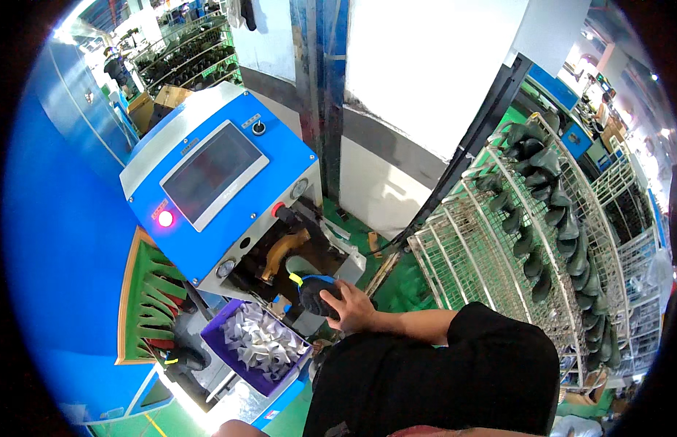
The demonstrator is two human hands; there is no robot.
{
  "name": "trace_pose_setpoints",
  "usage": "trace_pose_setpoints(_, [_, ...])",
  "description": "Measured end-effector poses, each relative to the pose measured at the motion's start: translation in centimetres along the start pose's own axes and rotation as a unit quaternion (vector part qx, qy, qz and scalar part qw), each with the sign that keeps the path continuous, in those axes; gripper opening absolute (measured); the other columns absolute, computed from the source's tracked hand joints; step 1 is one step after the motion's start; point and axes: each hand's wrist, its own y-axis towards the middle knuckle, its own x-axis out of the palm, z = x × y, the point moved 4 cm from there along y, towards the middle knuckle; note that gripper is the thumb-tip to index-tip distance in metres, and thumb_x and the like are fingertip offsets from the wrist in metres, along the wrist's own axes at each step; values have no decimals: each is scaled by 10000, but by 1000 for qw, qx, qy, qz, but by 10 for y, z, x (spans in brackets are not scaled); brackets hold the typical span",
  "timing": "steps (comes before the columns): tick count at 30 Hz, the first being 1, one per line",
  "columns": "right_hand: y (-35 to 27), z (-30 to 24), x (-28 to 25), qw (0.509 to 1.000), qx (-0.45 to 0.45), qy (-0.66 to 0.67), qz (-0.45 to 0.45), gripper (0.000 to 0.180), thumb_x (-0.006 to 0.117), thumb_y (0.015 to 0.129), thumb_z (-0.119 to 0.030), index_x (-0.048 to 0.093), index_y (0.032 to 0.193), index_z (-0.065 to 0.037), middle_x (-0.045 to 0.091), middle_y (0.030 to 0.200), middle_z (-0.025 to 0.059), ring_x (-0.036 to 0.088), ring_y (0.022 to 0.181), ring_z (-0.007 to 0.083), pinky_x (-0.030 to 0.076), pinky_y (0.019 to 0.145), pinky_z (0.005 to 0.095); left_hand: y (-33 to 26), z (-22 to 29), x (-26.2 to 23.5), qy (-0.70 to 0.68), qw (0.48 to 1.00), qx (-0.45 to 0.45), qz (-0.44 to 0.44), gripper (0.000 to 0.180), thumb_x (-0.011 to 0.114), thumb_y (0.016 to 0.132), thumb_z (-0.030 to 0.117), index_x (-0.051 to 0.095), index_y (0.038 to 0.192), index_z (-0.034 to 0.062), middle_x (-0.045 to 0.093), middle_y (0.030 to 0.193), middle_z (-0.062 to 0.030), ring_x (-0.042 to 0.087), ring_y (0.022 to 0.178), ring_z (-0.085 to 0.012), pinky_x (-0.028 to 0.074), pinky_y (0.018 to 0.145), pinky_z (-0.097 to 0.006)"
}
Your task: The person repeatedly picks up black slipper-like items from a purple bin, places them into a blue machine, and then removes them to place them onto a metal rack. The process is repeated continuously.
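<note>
My right hand (pixel 349 306) is closed round a black shoe upper (pixel 317 297), its fingers and thumb curled over the rounded dark end. The upper has a blue edge and a small yellow tab, and it sits at the front opening of a blue-and-white machine (pixel 153 156). A curved brown pad (pixel 286 251) hangs inside that opening, just above the upper. Only a patch of bare skin shows at the lower edge on the left; my left hand is out of sight. Below the opening stands a purple bin (pixel 226 320) full of white cut pieces (pixel 262 339).
The machine carries a dark screen (pixel 215 175), a lit red lamp (pixel 165 218) and a red button (pixel 279 210). Left of the bin lies another dark shoe upper (pixel 187 357), near a wood-framed rack of green pieces (pixel 153 298). Wire racks (pixel 469 240) with dark shoe-shaped pieces stand right.
</note>
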Motion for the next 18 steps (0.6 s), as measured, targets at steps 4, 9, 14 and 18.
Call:
trace_pose_setpoints(4, [-5, 3, 7, 1000, -13, -8, 20, 813, 858, 662, -328, 545, 1380, -112, 531, 1268, 326, 590, 1117, 492, 546, 940, 538, 0, 1, -2, -6, 1000, -7, 3, 348, 461, 1032, 226, 599, 1255, -3, 663, 1208, -159, 614, 1155, -246, 492, 1000, -387])
trace_pose_setpoints(9, [-3, 1, 7, 1000, 24, 5, -14, 787, 846, 689, -323, 551, 1390, -122, 523, 1291, 299, 592, 1123, 463, 555, 914, 513, 5, 6, -15, -44, 998, -43, 33, 336, 461, 1033, 204, 597, 1253, -9, 662, 1210, -162, 616, 1154, -245, 496, 1000, -384])
trace_pose_setpoints(14, [-32, 16, 15, 998, 7, 40, -43, 853, 822, 738, -361, 484, 1488, -133, 482, 1373, 334, 542, 1211, 520, 494, 1023, 529, -57, -52, 23, -277, 847, -444, -91, 447, 428, 1061, 329, 545, 1308, -24, 644, 1251, -205, 624, 1163, -288, 494, 1002, -403])
trace_pose_setpoints(18, [-53, 7, -4, 991, 4, 22, -134, 853, 835, 767, -377, 465, 1509, -171, 456, 1411, 333, 541, 1205, 526, 503, 998, 531, -202, -128, 104, -470, 475, -715, -207, 886, 274, 1021, 717, 257, 1555, 10, 472, 1445, -351, 585, 1223, -506, 477, 1070, -529])
